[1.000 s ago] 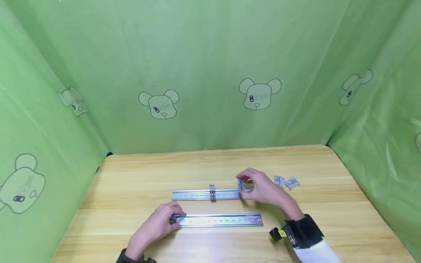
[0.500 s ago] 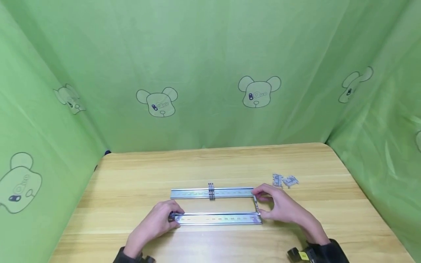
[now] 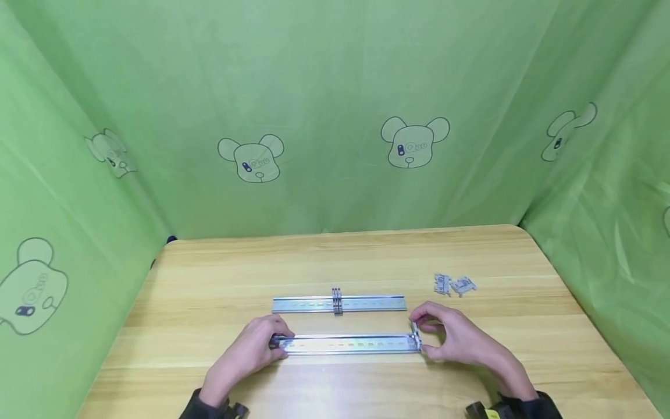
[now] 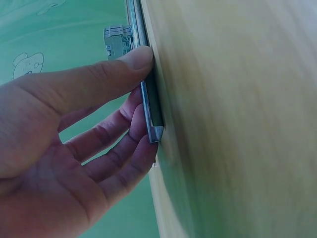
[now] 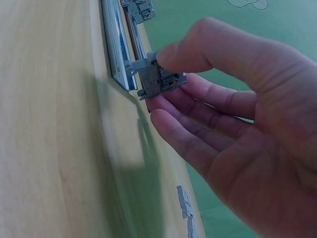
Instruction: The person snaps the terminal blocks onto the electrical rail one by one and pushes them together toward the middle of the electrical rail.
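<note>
A slotted metal DIN rail (image 3: 345, 345) lies nearest the person. Its left end is gripped by my left hand (image 3: 255, 343); in the left wrist view the thumb lies on one side of the rail (image 4: 152, 104) and the fingers on the other. At the opposite end, my right hand (image 3: 455, 337) pinches a grey terminal block (image 5: 153, 74) between thumb and fingers. That block stands upright at the rail's right end; whether it is seated on the rail I cannot tell.
Behind lies a second DIN rail (image 3: 300, 305) carrying a few upright terminal blocks (image 3: 337, 302) near its middle. Two loose terminal blocks (image 3: 442, 284) lie flat at the back right of the wooden table (image 3: 209, 273). Green curtains (image 3: 335, 116) enclose the table.
The right hand has carried the terminal block from the far rail's right end toward the person, to the near rail's right end. The left hand keeps its grip on the near rail.
</note>
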### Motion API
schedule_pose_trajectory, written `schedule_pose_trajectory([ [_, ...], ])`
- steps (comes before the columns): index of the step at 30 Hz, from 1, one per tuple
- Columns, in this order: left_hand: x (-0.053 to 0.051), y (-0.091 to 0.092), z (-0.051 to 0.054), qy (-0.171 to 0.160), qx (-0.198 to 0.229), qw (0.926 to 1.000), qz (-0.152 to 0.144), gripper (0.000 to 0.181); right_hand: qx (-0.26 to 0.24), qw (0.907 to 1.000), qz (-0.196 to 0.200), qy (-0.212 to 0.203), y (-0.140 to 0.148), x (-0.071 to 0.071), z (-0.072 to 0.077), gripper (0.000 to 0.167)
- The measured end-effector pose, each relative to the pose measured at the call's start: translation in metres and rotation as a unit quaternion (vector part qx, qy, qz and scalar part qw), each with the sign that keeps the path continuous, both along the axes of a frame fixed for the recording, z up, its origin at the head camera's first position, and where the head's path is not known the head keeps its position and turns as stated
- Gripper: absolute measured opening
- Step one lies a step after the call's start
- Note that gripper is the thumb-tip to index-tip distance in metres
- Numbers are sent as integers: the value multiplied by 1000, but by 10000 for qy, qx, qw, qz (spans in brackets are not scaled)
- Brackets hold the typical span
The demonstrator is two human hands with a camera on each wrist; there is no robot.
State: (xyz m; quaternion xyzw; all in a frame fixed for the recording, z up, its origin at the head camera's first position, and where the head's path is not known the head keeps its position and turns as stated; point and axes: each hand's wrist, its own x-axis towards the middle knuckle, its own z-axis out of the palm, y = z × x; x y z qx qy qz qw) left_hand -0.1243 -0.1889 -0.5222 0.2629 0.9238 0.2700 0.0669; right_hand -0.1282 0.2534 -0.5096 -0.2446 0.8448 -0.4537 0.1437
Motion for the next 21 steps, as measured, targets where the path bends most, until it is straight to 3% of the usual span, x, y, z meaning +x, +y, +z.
schedule_pose_trajectory([
  [14,0,2,5,-46,71,10000,37,33,172,9998,87,40,3,3,0,53],
  [21,2,3,6,-5,39,10000,-10,34,-49,9999,96,-4,2,4,-2,54],
])
